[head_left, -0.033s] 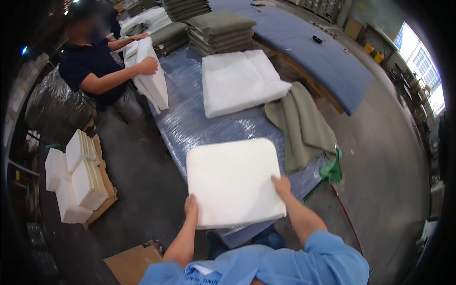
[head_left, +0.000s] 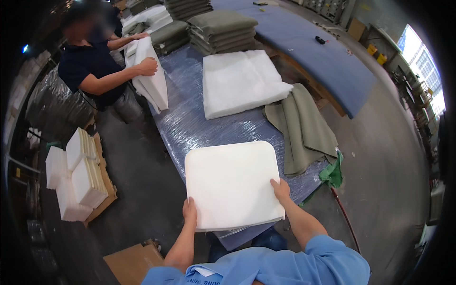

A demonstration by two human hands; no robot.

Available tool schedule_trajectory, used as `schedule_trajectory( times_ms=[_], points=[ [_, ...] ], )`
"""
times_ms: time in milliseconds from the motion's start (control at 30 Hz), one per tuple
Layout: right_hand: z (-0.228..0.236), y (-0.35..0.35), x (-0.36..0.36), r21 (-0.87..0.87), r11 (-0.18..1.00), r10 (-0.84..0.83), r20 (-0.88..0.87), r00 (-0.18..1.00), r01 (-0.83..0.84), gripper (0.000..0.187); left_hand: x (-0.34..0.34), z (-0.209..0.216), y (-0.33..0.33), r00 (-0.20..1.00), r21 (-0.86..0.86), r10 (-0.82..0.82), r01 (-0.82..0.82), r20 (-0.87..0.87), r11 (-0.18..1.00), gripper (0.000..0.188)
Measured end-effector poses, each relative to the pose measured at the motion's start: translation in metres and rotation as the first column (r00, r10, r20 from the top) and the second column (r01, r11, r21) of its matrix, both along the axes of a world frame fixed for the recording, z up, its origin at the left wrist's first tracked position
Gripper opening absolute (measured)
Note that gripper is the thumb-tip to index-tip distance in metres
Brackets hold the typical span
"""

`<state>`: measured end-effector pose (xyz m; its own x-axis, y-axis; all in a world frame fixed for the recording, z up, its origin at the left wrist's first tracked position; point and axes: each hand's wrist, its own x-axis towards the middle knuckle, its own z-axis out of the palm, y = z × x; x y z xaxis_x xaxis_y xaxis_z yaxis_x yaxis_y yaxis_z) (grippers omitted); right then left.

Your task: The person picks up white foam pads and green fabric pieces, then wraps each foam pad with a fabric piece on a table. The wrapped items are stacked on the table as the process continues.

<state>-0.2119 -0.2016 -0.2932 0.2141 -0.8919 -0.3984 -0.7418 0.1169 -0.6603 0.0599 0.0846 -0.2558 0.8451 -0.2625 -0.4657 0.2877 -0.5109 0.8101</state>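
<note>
The person's left hand [head_left: 190, 212] and right hand [head_left: 281, 191] grip opposite sides of a white, round-cornered foam pad [head_left: 232, 185] over a blue, plastic-wrapped table [head_left: 183, 90]. From it, white fluffy wadding [head_left: 242, 85] occupies 12 o'clock, folded olive fabric [head_left: 311, 126] 2, white foam blocks [head_left: 88, 183] 9.

The person wears a light blue shirt [head_left: 285, 268] with short, loose sleeves [head_left: 332, 251]. Soft folds run over the cloth. Dark blue letters [head_left: 206, 280] are on the chest, with a small white patch [head_left: 205, 271] just beside them. The left hand [head_left: 190, 212] and right hand [head_left: 281, 191] are bare. Dark blue pants [head_left: 271, 239] show by the worktop's [head_left: 178, 118] near corner.
</note>
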Motion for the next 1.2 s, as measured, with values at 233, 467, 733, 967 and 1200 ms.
schedule_trajectory(
  times_ms=[233,467,733,967,1200],
  points=[
    [0.017,-0.038,-0.041,0.078,0.989,0.119,0.109,0.987,-0.127,0.042,-0.089,0.016,0.006,0.995,0.241,0.09,-0.095,0.033,0.966,0.05],
    [0.056,-0.145,0.058,-0.579,0.688,0.608,0.132,0.783,-0.437,0.043,-0.062,0.01,-0.13,0.744,0.463,-0.406,0.147,0.53,0.874,0.067],
    [0.074,-0.233,0.319,-0.779,0.118,0.845,-0.247,0.474,-0.616,0.041,-0.04,-0.04,-0.232,0.719,0.648,-0.532,0.149,0.448,0.747,0.065],
    [0.024,-0.259,0.394,-0.599,0.11,0.878,-0.316,0.36,-0.793,0.024,-0.033,-0.048,-0.229,0.758,0.646,-0.522,0.179,0.391,0.742,0.067],
    [0.017,-0.305,0.42,-0.003,0.694,0.677,0.342,0.652,-0.72,0.022,-0.031,-0.049,-0.228,0.768,0.622,-0.513,0.196,0.383,0.758,0.068]
  ],
)
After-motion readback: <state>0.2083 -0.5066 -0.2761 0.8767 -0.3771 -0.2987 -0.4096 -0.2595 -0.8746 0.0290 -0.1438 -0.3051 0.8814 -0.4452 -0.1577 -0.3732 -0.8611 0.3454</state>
